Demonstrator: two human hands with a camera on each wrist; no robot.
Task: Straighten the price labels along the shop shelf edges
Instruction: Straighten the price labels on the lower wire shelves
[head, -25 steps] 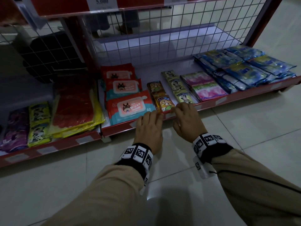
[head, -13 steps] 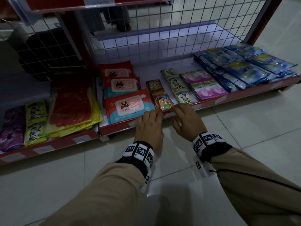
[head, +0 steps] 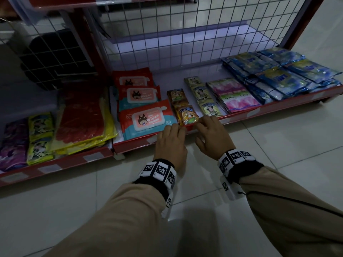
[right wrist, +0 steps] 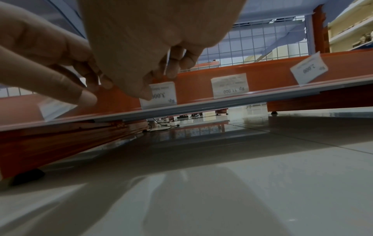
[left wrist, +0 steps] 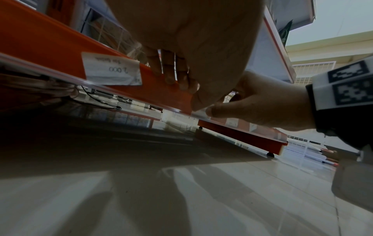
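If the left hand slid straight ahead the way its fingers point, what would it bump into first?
Probably the orange snack packet at the shelf front: the left hand has its fingertips on the red shelf edge, just below it. Depth is hard to judge.

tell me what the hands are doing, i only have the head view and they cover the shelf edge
observer: right wrist view shows the right hand pinching the label marked 3.000, thumb on its face.
operator: next label along straight
observer: yes, the Rp 11.000 label sits square; the far label beyond it is tilted.
operator: left hand
observer: the left hand lies with straight fingers on the red shelf edge, beside another label, not on it.
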